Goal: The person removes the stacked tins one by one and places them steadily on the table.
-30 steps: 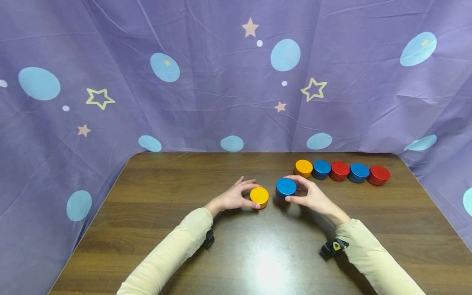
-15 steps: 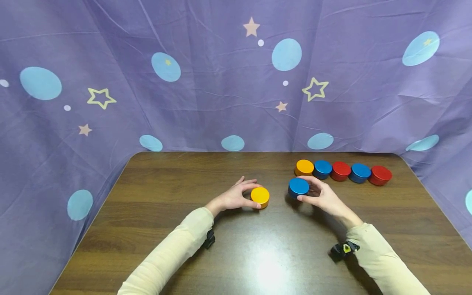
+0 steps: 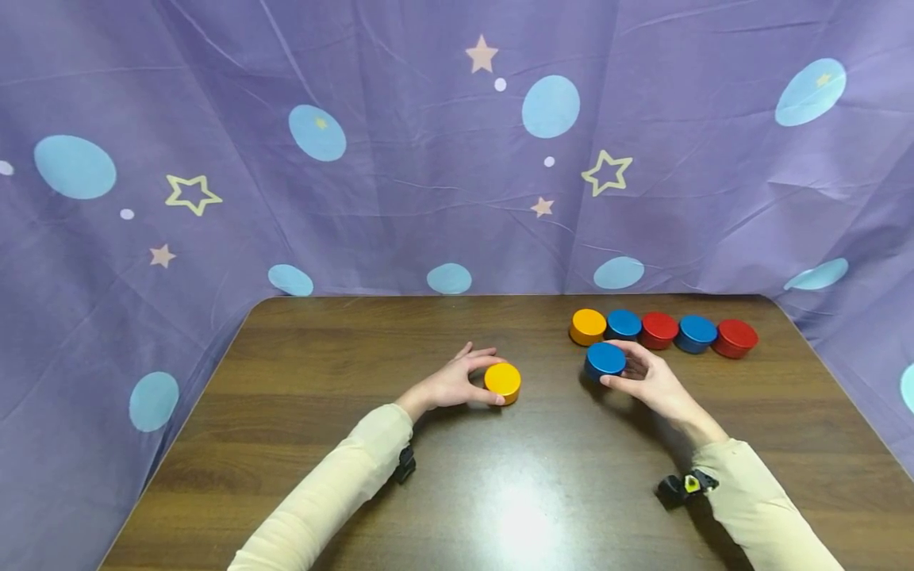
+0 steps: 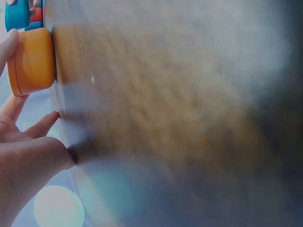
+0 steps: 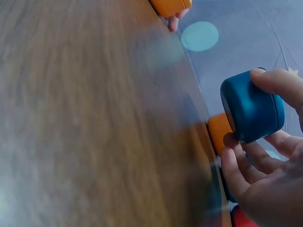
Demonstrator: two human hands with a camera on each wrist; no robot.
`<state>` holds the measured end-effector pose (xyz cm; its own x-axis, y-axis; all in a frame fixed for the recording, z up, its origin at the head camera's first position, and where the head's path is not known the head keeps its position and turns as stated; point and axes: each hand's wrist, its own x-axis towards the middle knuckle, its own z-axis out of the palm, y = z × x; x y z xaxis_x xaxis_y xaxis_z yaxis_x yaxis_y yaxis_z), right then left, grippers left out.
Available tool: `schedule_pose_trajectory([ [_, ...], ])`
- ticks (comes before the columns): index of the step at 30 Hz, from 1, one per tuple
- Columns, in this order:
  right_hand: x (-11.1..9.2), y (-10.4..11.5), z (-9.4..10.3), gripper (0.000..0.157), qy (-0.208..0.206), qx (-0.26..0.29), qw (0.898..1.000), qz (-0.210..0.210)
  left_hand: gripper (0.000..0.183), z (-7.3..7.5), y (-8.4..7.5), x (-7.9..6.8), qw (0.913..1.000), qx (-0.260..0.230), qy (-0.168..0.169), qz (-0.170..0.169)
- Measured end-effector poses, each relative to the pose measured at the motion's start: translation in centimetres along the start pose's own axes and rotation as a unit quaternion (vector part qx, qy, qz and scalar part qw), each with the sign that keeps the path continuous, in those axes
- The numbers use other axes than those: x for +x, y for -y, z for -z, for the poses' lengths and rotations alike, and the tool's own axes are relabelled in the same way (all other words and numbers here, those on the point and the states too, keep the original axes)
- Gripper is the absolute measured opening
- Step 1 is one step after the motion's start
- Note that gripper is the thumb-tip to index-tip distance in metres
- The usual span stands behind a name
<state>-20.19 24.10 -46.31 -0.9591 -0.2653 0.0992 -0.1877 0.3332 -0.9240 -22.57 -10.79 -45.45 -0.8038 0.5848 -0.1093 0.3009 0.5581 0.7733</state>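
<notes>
Near the middle of the table stands a short round orange tin (image 3: 503, 383), its lid facing up. My left hand (image 3: 450, 384) holds it from the left, thumb at the near side and a finger at the far side. To the right, a similar blue tin (image 3: 605, 361) is pinched between the thumb and fingers of my right hand (image 3: 660, 386). The right wrist view has this blue tin (image 5: 251, 105) tilted and raised off the wood. In the left wrist view the orange tin (image 4: 35, 61) rests its base on the table.
A row of tins runs along the back right: an orange one (image 3: 588, 327), a blue one (image 3: 624, 325), a red one (image 3: 658, 330), another blue one (image 3: 696, 334) and another red one (image 3: 735, 339). A purple patterned cloth (image 3: 400, 159) hangs behind the wooden table (image 3: 321, 349).
My right hand has carried the blue tin rightward, away from the orange tin and in front of the row. The left hand and its orange tin have stayed put.
</notes>
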Motion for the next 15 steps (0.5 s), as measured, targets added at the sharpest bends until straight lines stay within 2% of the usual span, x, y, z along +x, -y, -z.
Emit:
schedule_pose_trajectory([
  [6, -0.3, -0.5, 0.6, 0.055, -0.030, -0.006, 1.000, -0.001, 0.063, 0.0, 0.0, 0.0, 1.0000, -0.001, 0.000, -0.007],
  [15, -0.6, -0.6, 1.7, 0.063, -0.047, -0.044, 0.995, -0.074, 0.063, 0.1, -0.1, -0.1, 1.0000, -0.005, 0.000, -0.008],
])
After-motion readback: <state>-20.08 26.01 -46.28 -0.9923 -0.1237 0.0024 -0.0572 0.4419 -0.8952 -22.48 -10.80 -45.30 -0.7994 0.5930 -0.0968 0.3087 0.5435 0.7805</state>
